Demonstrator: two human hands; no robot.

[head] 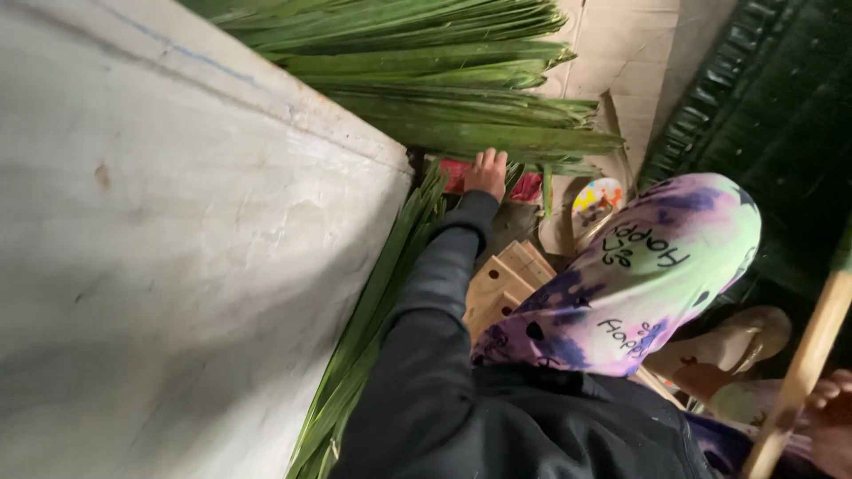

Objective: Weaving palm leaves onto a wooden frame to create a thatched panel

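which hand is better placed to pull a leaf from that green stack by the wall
Left, most likely. The left hand is stretched out in its dark sleeve and already touches the stack of long green leaves. The right hand sits back at the frame edge, gripping a wooden stick.

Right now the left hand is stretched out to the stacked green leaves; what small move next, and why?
Probably close the left hand on the nearest leaf edge of the stacked palm leaves and draw it back. The fingers sit at the stack's lower edge with nothing visibly gripped, while the right hand is busy on a wooden stick.
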